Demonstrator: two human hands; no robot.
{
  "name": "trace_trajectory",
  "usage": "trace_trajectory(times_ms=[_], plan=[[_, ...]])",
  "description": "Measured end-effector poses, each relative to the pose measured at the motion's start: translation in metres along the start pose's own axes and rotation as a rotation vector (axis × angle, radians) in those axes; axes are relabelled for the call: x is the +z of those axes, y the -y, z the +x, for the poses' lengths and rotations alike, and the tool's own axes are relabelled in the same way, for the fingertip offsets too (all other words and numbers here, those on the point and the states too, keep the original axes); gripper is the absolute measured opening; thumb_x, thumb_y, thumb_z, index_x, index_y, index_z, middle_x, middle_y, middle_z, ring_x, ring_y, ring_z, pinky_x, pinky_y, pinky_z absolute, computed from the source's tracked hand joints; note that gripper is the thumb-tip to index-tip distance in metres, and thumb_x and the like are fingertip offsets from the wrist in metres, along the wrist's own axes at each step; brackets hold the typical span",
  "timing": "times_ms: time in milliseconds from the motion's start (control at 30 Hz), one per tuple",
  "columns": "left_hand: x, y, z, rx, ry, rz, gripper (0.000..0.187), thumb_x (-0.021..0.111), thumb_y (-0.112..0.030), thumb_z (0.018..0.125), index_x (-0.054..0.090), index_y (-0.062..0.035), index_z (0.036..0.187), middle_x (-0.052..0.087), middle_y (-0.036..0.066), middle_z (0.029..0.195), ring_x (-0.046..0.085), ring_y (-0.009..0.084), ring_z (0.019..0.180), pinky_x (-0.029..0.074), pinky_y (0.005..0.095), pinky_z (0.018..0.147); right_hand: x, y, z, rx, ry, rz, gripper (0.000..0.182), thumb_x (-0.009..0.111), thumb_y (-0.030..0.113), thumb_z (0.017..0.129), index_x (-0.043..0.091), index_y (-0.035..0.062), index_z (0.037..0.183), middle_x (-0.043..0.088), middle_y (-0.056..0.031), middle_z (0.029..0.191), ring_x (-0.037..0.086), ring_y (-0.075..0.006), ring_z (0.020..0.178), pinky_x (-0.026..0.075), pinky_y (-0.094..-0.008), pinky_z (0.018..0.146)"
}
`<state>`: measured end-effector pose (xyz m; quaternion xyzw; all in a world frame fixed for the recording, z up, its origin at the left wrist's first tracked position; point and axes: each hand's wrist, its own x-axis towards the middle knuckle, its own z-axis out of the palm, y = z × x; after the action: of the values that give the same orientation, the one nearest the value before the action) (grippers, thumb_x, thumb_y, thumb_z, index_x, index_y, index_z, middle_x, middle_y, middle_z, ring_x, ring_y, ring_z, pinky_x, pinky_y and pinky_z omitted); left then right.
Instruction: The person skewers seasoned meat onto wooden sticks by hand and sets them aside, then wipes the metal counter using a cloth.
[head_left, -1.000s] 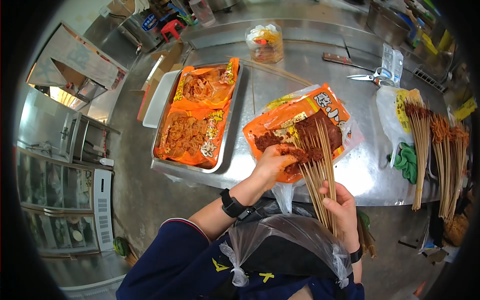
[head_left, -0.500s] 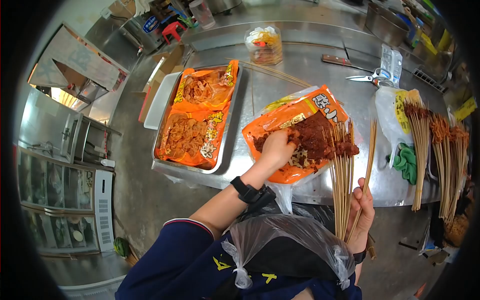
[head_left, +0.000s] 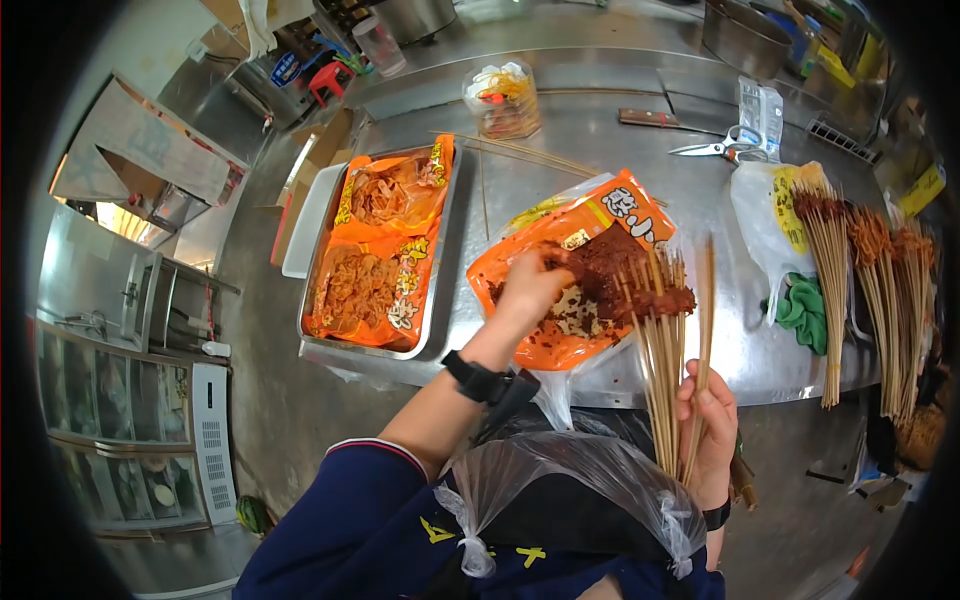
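An open orange bag (head_left: 500,265) lies on the steel table, its inside covered with dark red seasoned pieces (head_left: 620,262). My left hand (head_left: 532,288) reaches over it, fingers curled together at the heap; whatever is pinched there is hidden. In my right hand (head_left: 712,420) are thin bamboo skewers (head_left: 703,330), gripped near their lower ends. Beside them, a bundle of skewers (head_left: 660,390) with dark red pieces threaded near the top leans across the bag's right edge. How far my right fingers reach around that bundle cannot be made out.
Left of the bag stands a metal tray (head_left: 440,290) with two opened orange food packs (head_left: 360,285). Scissors (head_left: 715,148), a wooden-handled knife (head_left: 648,118) and a clear tub (head_left: 502,110) lie farther back. Loaded skewers (head_left: 828,290) and a green cloth (head_left: 803,315) are at right.
The whole view has shifted, so the table's things appear farther left. My left hand's fingers have lifted slightly and bent inward over the dark red pieces. My right hand still grips skewers.
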<state>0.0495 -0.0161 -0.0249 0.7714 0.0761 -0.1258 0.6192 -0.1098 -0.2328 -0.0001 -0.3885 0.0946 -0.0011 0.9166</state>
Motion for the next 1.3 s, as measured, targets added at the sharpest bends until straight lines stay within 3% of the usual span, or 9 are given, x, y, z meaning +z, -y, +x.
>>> trace_trajectory(times_ms=[67, 167, 300, 433, 500, 700, 1033, 1100, 1300], plan=[[-0.019, 0.008, -0.004, 0.082, 0.137, -0.463, 0.025, 0.052, 0.002, 0.075, 0.055, 0.0009, 0.1, 0.061, 0.008, 0.09, 0.058, 0.0135, 0.074, 0.047, 0.0243, 0.061, 0.013, 0.0, 0.0, 0.073, -0.004, -0.175, 0.033, 0.055, 0.011, 0.077, 0.054, -0.0022, 0.108, 0.054, -0.0019, 0.072, 0.046, -0.0073, 0.061, 0.037, -0.0194, 0.058], [-0.029, -0.03, -0.037, 0.078, 0.125, -0.724, 0.029, 0.047, 0.002, 0.079, 0.052, 0.0034, 0.108, 0.06, 0.01, 0.096, 0.058, 0.0145, 0.075, 0.046, 0.0239, 0.061, 0.024, -0.004, 0.006, 0.18, 0.105, -0.424, 0.028, 0.053, 0.004, 0.078, 0.054, -0.0032, 0.105, 0.056, -0.0015, 0.075, 0.05, -0.0062, 0.066, 0.041, -0.02, 0.063], [-0.048, -0.012, -0.039, 0.099, 0.217, -0.743, 0.03, 0.047, -0.002, 0.083, 0.05, 0.0052, 0.112, 0.06, 0.012, 0.099, 0.059, 0.0174, 0.08, 0.048, 0.0258, 0.069, 0.034, -0.021, 0.013, 0.235, 0.107, -0.516, 0.025, 0.056, -0.002, 0.075, 0.054, -0.0033, 0.1, 0.058, -0.0016, 0.08, 0.054, -0.0066, 0.071, 0.044, -0.0216, 0.064], [-0.045, -0.012, -0.04, 0.086, 0.19, -0.78, 0.029, 0.047, -0.001, 0.082, 0.051, 0.0059, 0.111, 0.06, 0.012, 0.098, 0.06, 0.0168, 0.08, 0.048, 0.0255, 0.069, 0.037, -0.024, 0.016, 0.228, 0.119, -0.577, 0.021, 0.055, -0.004, 0.074, 0.054, -0.002, 0.094, 0.059, -0.0018, 0.081, 0.054, -0.0067, 0.071, 0.044, -0.0216, 0.064], [-0.04, -0.017, -0.042, 0.082, 0.113, -0.763, 0.025, 0.048, 0.004, 0.079, 0.053, 0.0027, 0.104, 0.06, 0.008, 0.088, 0.057, 0.0125, 0.067, 0.046, 0.0222, 0.055, 0.039, -0.022, 0.016, 0.202, 0.149, -0.64, 0.015, 0.054, -0.003, 0.073, 0.054, -0.0005, 0.088, 0.058, -0.001, 0.079, 0.054, -0.0064, 0.069, 0.044, -0.0211, 0.061], [-0.035, -0.014, -0.039, 0.138, 0.13, -0.711, 0.028, 0.047, 0.006, 0.076, 0.053, 0.0021, 0.103, 0.06, 0.007, 0.089, 0.058, 0.0118, 0.07, 0.046, 0.0215, 0.055, 0.039, -0.02, 0.017, 0.311, 0.147, -0.6, 0.007, 0.055, -0.001, 0.074, 0.054, 0.0016, 0.08, 0.055, 0.0005, 0.071, 0.051, -0.0049, 0.062, 0.043, -0.0196, 0.058], [-0.036, -0.013, -0.039, 0.081, 0.14, -0.813, 0.022, 0.049, 0.0, 0.082, 0.053, 0.0011, 0.104, 0.06, 0.007, 0.088, 0.059, 0.0136, 0.07, 0.048, 0.0232, 0.055, 0.032, -0.023, 0.015, 0.287, 0.193, -0.531, 0.003, 0.055, 0.004, 0.079, 0.054, 0.0015, 0.081, 0.055, 0.0009, 0.069, 0.05, -0.0036, 0.059, 0.043, -0.0183, 0.054], [-0.038, -0.008, -0.035, 0.149, 0.189, -0.812, 0.025, 0.05, -0.007, 0.085, 0.054, 0.0048, 0.106, 0.06, 0.01, 0.097, 0.06, 0.0177, 0.08, 0.049, 0.0284, 0.069, 0.033, -0.021, 0.015, 0.296, 0.204, -0.525, 0.003, 0.055, 0.004, 0.079, 0.055, 0.0013, 0.081, 0.055, 0.0009, 0.069, 0.05, -0.0035, 0.059, 0.043, -0.0182, 0.054], [-0.031, -0.012, -0.039, 0.182, 0.132, -0.765, 0.022, 0.049, -0.005, 0.085, 0.054, 0.0051, 0.104, 0.061, 0.011, 0.095, 0.06, 0.0168, 0.077, 0.049, 0.0269, 0.065, 0.033, -0.02, 0.016, 0.293, 0.179, -0.557, 0.004, 0.057, 0.004, 0.079, 0.055, 0.001, 0.081, 0.055, 0.0006, 0.069, 0.05, -0.0035, 0.058, 0.042, -0.0181, 0.054]])
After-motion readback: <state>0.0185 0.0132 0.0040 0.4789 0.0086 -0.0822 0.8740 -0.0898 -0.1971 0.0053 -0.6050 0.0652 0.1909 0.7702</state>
